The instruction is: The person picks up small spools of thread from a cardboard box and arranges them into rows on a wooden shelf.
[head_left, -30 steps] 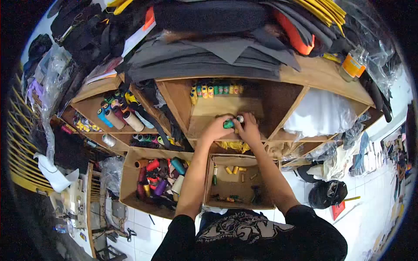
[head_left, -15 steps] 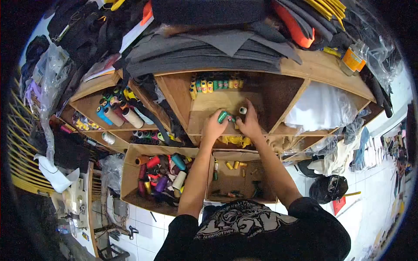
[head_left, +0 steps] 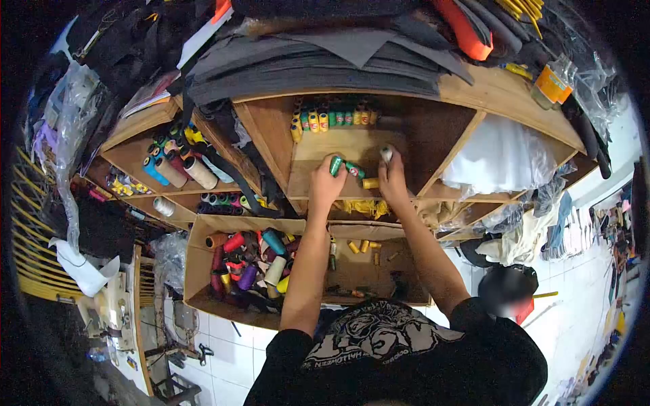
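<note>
My left hand [head_left: 326, 187] is closed on a green spool [head_left: 335, 166] in the middle shelf compartment. Beside it, another green spool [head_left: 355, 170] lies tilted between my hands. A yellow spool [head_left: 370, 183] rests on the shelf floor near my right hand. My right hand [head_left: 393, 177] grips a spool with a white end [head_left: 386, 155]. Toward the back left of this compartment, yellow and green spools [head_left: 323, 122] stand upright in rows.
Below the shelf, a cardboard box [head_left: 203, 271] holds mixed large spools on the left and small yellow spools on the right. Dark fabric sheets [head_left: 305, 71] lie on top. White material [head_left: 497, 159] fills the right compartment. More cones [head_left: 169, 170] lie at left.
My hands have moved slightly apart. The green spool between them now shows more fully, and the yellow spool near my right hand is more visible. The view has shifted a little.
</note>
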The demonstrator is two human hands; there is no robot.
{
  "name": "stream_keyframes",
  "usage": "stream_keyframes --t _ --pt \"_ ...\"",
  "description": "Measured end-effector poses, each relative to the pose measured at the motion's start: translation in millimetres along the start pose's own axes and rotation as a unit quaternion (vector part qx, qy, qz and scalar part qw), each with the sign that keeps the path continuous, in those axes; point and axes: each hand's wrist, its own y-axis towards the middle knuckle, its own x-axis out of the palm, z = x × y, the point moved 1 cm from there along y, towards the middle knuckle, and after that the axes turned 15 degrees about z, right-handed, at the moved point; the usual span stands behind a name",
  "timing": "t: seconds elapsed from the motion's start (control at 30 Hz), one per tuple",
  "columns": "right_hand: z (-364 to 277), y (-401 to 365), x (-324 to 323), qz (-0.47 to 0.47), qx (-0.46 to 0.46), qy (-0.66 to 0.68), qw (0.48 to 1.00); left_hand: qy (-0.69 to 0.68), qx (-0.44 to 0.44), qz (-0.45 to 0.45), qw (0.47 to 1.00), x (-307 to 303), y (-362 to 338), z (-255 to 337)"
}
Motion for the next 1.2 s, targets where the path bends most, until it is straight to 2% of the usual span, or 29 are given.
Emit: stream_keyframes --t 0.07,0.1,0.17,0.23,0.37,0.47,0.57,0.67,0.77,0.8,0.9,0.93,1.03,1.07,1.13,1.2 --pt "-12 3 -6 0.002 0.019 -0.012 1.0 0.052 -0.009 0.001 0.999 -5 1 11" --pt "-25 10 -10 0.005 0.025 -0.017 1.0 0.035 -0.02 -0.001 0.999 -2 5 7" --pt "-42 14 -14 0.031 0.007 0.049 0.998 0.002 -0.051 -0.017 0.999 -1 4 6" --pt "-44 20 -14 0.041 0.003 0.101 0.994 0.03 -0.049 -0.014 0.998 -5 4 14" --pt "-59 24 -19 0.031 0.008 0.064 0.997 0.027 -0.039 0.006 0.999 -5 3 16" --pt "-78 24 -25 0.005 0.049 0.033 0.998 0.016 -0.021 0.016 1.0 -5 2 12" --pt "-61 23 -15 0.001 0.122 0.14 0.983 0.013 0.011 0.041 0.999 0 1 8" --pt "-60 34 -13 0.007 0.154 0.129 0.98 0.034 0.01 0.031 0.999 2 0 2" --pt "-42 49 3 -0.016 0.145 0.155 0.977 0.028 0.006 0.02 0.999 0 2 3" --pt "-43 53 3 -0.042 0.201 0.14 0.969 0.013 0.027 0.047 0.998 0 2 4" --pt "-64 66 10 -0.028 0.113 0.057 0.992 0.005 0.005 0.022 1.0 -2 3 6" --pt "-33 71 28 -0.04 0.162 0.113 0.98 0.023 -0.003 0.033 0.999 -4 0 11" --pt "-35 89 47 -0.056 0.022 0.019 0.998 0.056 -0.031 0.024 0.998 3 1 3" --pt "-33 94 54 -0.081 0.006 0.003 0.997 -0.008 -0.01 0.032 0.999 -1 1 4" --pt "-27 105 70 -0.128 -0.028 -0.03 0.991 0.026 -0.013 0.025 0.999 -3 1 9" --pt "-28 111 81 -0.154 -0.067 -0.007 0.986 0.056 -0.017 0.01 0.998 -4 2 12"
